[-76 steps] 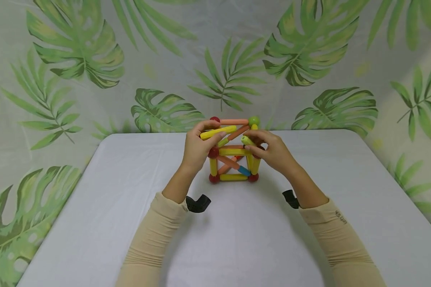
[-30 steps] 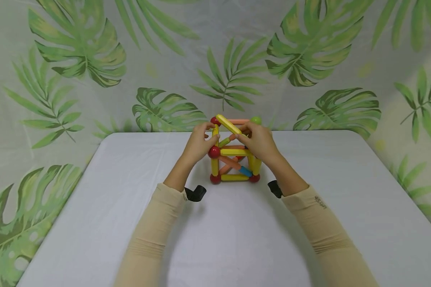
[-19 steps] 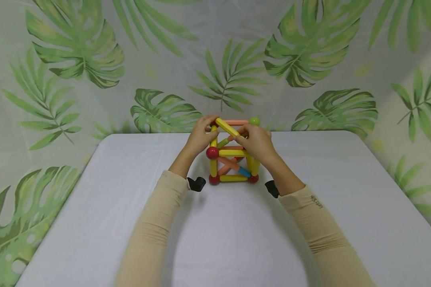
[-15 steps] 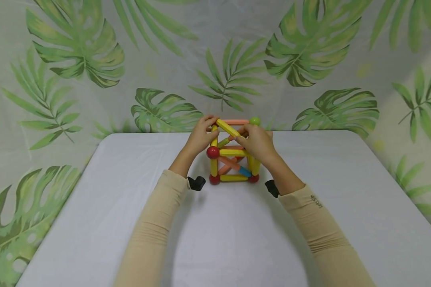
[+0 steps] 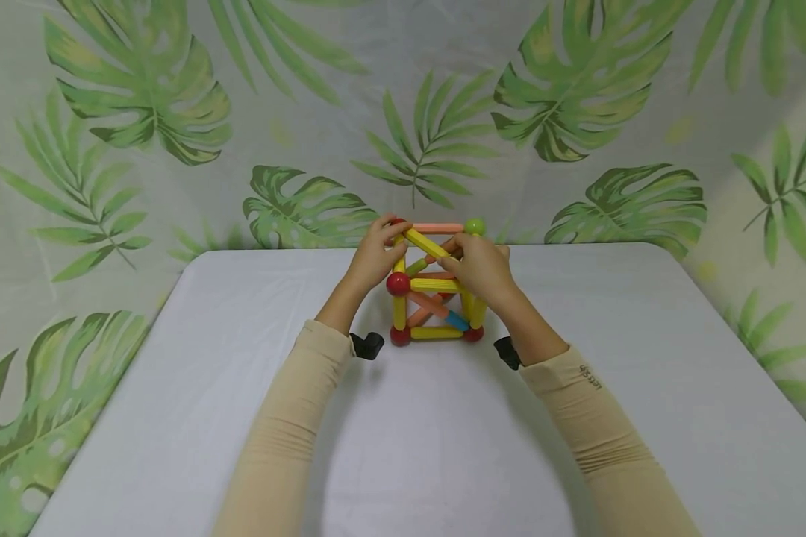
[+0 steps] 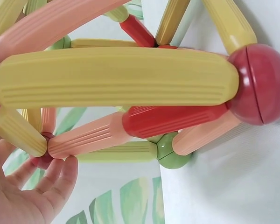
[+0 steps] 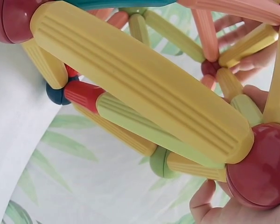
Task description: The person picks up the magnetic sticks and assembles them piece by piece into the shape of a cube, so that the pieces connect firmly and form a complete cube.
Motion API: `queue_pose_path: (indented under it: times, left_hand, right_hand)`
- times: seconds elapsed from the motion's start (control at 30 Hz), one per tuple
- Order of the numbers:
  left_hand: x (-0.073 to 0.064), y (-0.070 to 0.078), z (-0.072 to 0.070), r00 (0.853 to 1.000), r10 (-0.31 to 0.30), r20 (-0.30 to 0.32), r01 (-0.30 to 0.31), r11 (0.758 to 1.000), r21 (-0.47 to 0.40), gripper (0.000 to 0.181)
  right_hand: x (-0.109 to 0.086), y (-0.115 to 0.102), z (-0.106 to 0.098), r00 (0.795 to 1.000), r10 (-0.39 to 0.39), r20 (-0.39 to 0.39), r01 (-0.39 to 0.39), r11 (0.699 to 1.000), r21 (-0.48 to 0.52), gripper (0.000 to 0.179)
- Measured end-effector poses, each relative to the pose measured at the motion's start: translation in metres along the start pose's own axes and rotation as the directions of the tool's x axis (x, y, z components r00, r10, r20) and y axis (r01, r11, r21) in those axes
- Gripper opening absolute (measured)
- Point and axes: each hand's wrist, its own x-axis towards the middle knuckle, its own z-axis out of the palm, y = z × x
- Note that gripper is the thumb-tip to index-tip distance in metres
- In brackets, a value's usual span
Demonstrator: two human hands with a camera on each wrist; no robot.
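A cube frame of magnetic rods and balls stands on the table; yellow rods and red balls form its near side. My left hand is at the top back-left corner, its fingers around a red ball. Across the top slants a yellow rod with a light green end piece. My right hand pinches this rod near the front-right corner. The rod's far end meets the red ball at my left fingers. The right hand hides the top front-right ball in the head view.
Salmon and blue rods cross the near face diagonally. A green ball tops the back-right corner. The white table extends around the frame, with a leaf-patterned cloth behind. Black camera mounts hang at both wrists.
My left hand has let go of a yellow rod, now along the top left edge, and moved back to the corner ball. The slanted rod in my right hand has dropped onto that ball.
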Motion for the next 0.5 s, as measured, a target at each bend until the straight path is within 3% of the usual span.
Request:
queue_pose_path:
  times: [0.33, 0.5]
  left_hand:
    - [-0.006, -0.004, 0.001, 1.000, 0.008, -0.013, -0.009, 0.998, -0.070, 0.047]
    - [-0.017, -0.004, 0.003, 0.992, -0.120, -0.044, 0.110, 0.976, -0.189, 0.055]
  right_hand:
    - [-0.001, 0.001, -0.001, 1.000, -0.016, 0.010, 0.016, 1.000, 0.009, 0.024]
    - [-0.007, 0.016, -0.013, 0.997, -0.048, -0.061, 0.056, 0.987, 0.153, 0.034]
